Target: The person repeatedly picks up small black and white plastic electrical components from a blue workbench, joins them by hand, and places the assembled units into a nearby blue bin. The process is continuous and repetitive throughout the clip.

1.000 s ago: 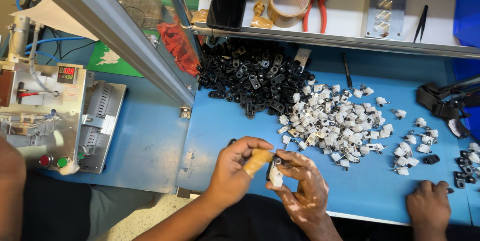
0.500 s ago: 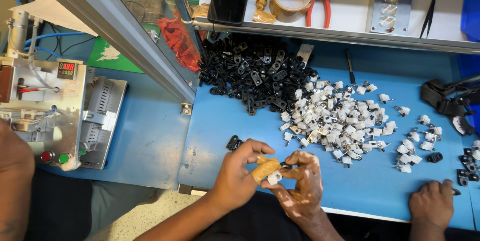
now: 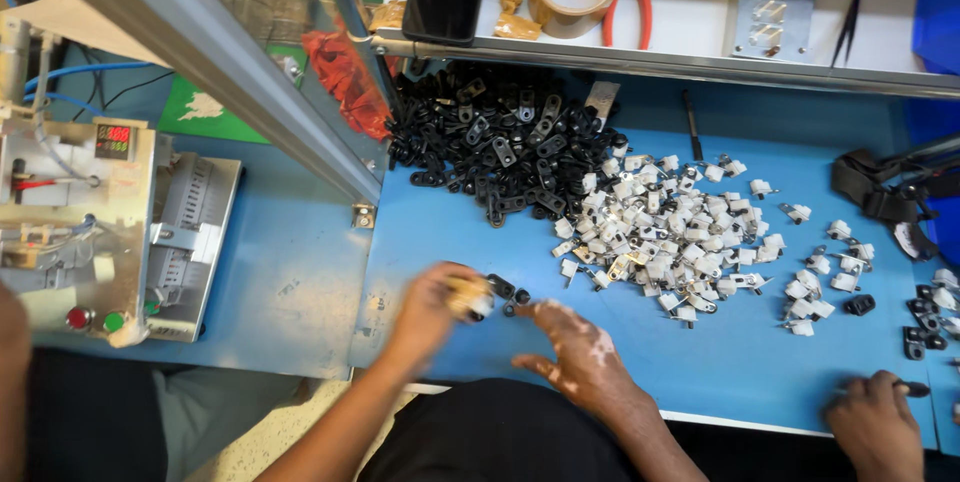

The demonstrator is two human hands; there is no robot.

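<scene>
Left hand (image 3: 432, 304): fingers curled tight around small tan part (image 3: 468, 298), blurred, so its axis and heading cannot be told. Right hand (image 3: 578, 354): fingers spread flat, released, palm down on blue bench (image 3: 450, 222), holding nothing. Two small black clips (image 3: 508, 292) lie on bench just beside tan part, between both hands.

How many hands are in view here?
3. The left hand holds a small tan part at the table's near edge; the right hand lies open beside it; another person's hand rests at the bottom right corner.
</scene>
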